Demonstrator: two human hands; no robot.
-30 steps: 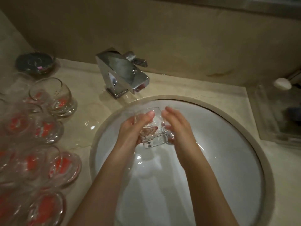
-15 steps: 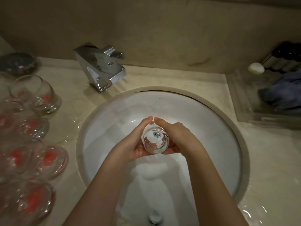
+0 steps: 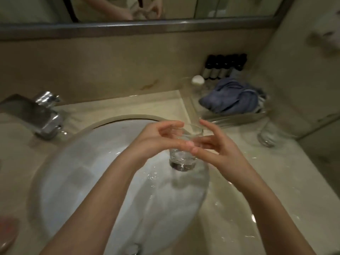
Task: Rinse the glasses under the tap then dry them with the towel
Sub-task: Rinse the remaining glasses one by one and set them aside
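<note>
Now my left hand [image 3: 156,138] and right hand [image 3: 217,150] together clasp the clear round tumbler glass [image 3: 184,153]; beyond my right hand, the crumpled blue towel [image 3: 233,98] needs a steady carry.

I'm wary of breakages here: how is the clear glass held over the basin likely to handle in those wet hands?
The glass is probably slippery: water glistens on the counter. Its thick base suggests bottom-heavy weight. The left hand and right hand hold it by fingertips only, so a slip seems possible, and it would likely break.
</note>
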